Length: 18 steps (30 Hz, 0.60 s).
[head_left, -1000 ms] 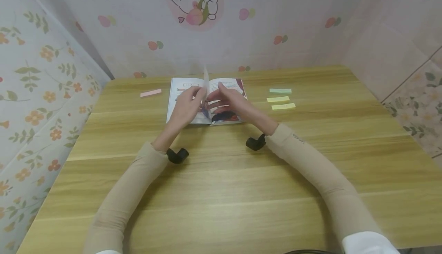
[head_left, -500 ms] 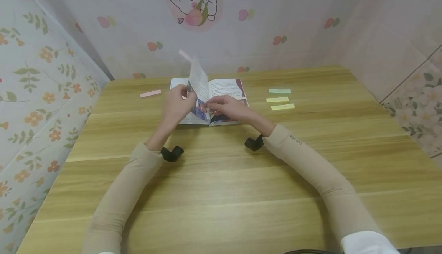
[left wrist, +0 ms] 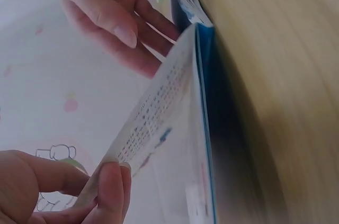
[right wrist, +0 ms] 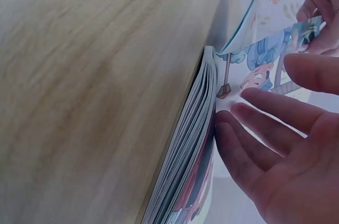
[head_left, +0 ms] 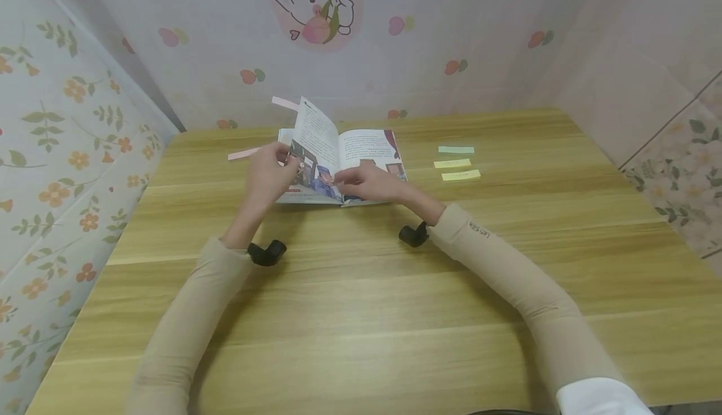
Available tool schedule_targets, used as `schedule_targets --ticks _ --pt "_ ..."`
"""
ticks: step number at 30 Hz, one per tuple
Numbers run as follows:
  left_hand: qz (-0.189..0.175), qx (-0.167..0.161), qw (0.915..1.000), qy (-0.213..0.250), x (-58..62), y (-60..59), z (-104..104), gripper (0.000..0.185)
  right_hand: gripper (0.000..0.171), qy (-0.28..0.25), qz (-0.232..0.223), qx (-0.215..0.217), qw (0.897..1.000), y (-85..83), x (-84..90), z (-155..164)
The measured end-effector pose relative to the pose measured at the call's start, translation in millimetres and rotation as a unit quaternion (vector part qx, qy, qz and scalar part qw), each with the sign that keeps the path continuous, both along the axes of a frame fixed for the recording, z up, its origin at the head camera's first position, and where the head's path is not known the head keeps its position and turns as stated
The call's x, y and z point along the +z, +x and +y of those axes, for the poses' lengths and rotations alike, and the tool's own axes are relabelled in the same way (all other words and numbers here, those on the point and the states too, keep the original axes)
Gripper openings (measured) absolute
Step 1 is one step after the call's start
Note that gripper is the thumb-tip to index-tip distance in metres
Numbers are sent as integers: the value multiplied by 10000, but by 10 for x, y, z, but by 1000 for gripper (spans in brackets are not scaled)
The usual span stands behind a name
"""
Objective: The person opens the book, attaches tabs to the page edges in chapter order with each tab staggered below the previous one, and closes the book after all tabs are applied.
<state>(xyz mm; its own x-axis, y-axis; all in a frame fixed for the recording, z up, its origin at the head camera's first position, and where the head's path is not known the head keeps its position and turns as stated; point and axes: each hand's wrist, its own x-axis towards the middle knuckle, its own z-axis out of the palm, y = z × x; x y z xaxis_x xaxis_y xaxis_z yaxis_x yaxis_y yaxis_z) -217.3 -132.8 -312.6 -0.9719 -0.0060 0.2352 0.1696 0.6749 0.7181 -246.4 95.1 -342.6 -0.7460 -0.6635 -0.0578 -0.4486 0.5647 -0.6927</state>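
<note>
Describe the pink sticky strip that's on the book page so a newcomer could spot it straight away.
On the wooden table, find the open picture book near the far wall. The left hand pinches a lifted page; the pink strip juts from that page's top edge. Unlike the other pink strip and the green and yellow ones, which lie flat on the table, it is raised in the air.

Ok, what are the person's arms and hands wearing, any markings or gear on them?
Both hands, the left hand and the right hand, are bare. Snug beige sleeves cover both forearms to the wrists, the right one with small dark lettering. A black wrist-mounted camera sits under each wrist. White fabric shows at the upper arm.
</note>
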Motion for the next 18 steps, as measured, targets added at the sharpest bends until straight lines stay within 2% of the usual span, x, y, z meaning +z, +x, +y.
schedule_targets --ticks 4,7,9,14,16,18 --pt "-97 27 9999 -96 -13 9 -46 35 37 137 68 141 9998 13 0 1" --pt "-142 49 9997 -176 -22 9 -78 44 16 107 209 369 9990 3 -9 -14" --pt "-182 62 9995 -232 -37 4 -95 50 16 88 289 486 9984 -4 -16 -24" --pt "-225 87 9961 -844 -75 -11 -92 55 25 310 443 578 9969 -17 -23 -46" --pt "-328 -74 9917 -1245 -99 -26 -81 56 24 417 464 582 9964 -17 -22 -52" --pt "-548 -385 9851 -1586 -130 -53 -70 60 22 479 468 576 9961 -16 -22 -57"
